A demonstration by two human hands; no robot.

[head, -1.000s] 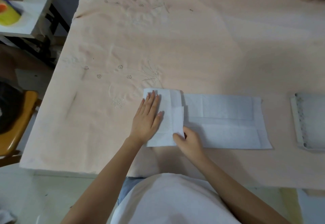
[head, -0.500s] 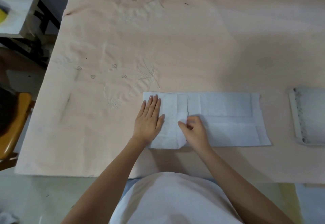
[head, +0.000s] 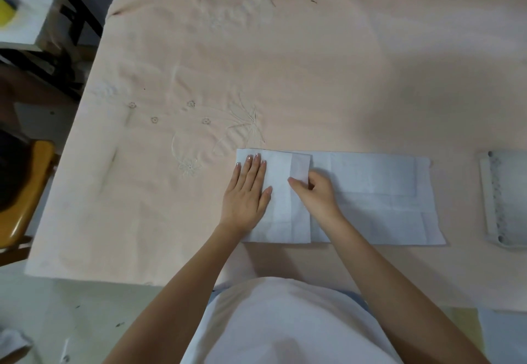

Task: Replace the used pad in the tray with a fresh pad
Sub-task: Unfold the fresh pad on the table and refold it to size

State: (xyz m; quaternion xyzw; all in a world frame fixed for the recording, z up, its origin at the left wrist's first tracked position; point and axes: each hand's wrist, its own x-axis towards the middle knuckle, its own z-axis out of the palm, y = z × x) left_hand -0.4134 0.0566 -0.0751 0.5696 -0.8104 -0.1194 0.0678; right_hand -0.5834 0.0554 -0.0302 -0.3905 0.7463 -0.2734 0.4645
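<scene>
With our left hand [head: 247, 192] flat on the folded white paper pad [head: 370, 192] and our right hand [head: 315, 192] pinching its flap, a hard tug could tear it.

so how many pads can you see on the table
1: a white pad lying partly folded on the table near its front edge, left hand flat on its left end. The tray at right is cut off, so another may be hidden.
</scene>
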